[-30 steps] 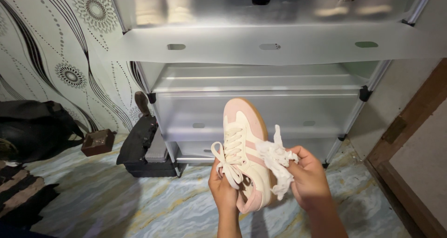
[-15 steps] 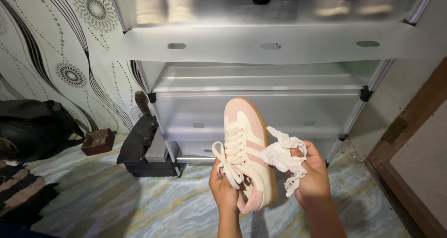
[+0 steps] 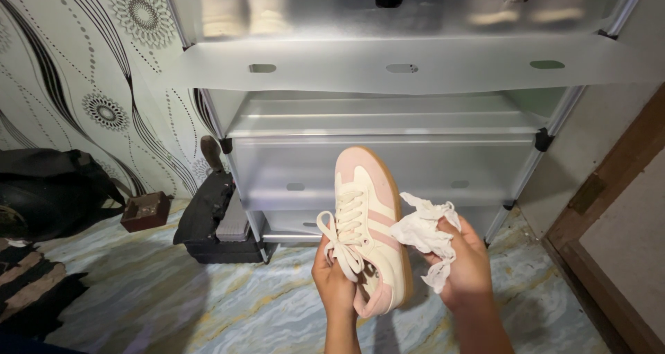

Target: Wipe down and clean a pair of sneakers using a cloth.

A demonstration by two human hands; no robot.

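Marbled floor (image 3: 208, 291), left hand (image 3: 334, 285) gripping upright sneaker (image 3: 367, 222) toe-up, right hand (image 3: 465, 267) apparently clutching crumpled cloth (image 3: 424, 231)

the shelf rack (image 3: 388, 122) stands close behind the shoe (image 3: 367, 222) and blocks the way ahead. a black box (image 3: 215, 222) sits left. the floor (image 3: 173, 291) between has open room.

The sneaker (image 3: 367, 222) is cream with pink toe, stripes and heel, a tan sole and loose laces, held toe-up. The crumpled white cloth (image 3: 424, 233) touches its right side.
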